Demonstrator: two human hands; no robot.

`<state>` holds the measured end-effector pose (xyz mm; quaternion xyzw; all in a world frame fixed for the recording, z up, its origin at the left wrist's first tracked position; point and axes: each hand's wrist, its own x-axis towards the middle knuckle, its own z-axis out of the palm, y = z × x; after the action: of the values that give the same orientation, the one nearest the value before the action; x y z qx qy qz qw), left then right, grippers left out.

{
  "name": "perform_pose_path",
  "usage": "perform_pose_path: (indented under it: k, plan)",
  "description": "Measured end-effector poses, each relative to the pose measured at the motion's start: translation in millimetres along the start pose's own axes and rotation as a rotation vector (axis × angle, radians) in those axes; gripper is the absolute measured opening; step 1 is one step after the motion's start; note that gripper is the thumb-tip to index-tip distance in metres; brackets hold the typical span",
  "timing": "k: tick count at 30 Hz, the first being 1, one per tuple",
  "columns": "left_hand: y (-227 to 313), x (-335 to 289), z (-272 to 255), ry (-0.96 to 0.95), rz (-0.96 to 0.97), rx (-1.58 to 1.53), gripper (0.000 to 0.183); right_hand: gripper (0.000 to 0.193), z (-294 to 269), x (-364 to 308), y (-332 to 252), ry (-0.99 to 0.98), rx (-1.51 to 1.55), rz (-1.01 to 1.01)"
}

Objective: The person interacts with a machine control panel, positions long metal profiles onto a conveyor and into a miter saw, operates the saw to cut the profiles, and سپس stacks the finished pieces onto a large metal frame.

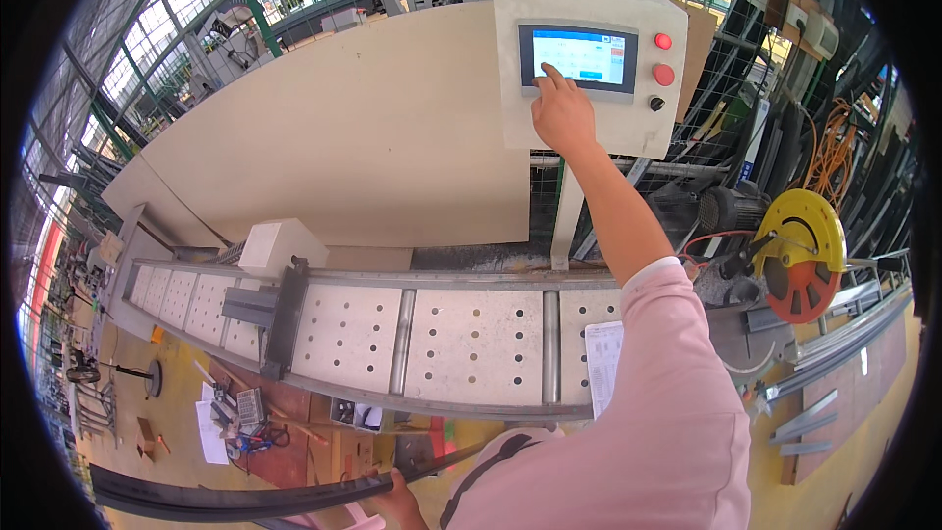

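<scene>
My right hand (pixel 562 116) reaches up to a touchscreen (pixel 589 59) set in a pale control box (pixel 638 128). Its index finger is stretched out at the lower left part of the lit screen, and the hand holds nothing. Whether the fingertip presses the glass I cannot tell. Low in the view, my left hand (pixel 396 501) is closed around a long dark profile bar (pixel 235 503). That bar runs from the lower left toward my body, and part of the hand is hidden behind it.
A long roller table (pixel 474 348) with perforated plates crosses in front of me. On it stand a dark stop (pixel 285 319) and a printed sheet (pixel 603 353). A saw with a yellow guard (pixel 805 221) is at right, near stacked metal profiles (pixel 844 344). Tools (pixel 250 422) lie beyond the table's near-left edge.
</scene>
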<state>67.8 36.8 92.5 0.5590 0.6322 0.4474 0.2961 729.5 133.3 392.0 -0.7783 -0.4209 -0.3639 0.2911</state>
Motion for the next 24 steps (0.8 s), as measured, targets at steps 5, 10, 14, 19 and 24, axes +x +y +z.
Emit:
perform_pose_path:
  k: [5,10,14,19,24]
  plan:
    - [-22,1,-6,0.025,0.033,-0.002,0.057,0.026,-9,-11,-3,0.046,0.054,-0.003]
    - [-41,1,-20,0.026,0.045,0.027,0.058,0.024,-15,-18,13,0.106,0.008,0.105]
    - [-43,2,-18,-0.014,0.006,-0.093,0.057,0.022,-30,-13,27,0.136,-0.049,0.122]
    - [-48,4,-25,-0.015,-0.013,0.026,0.055,0.022,-27,-12,36,0.081,-0.081,0.11]
    - [-67,2,-30,0.017,-0.066,-0.044,0.059,0.025,-21,-14,29,0.085,-0.06,-0.003]
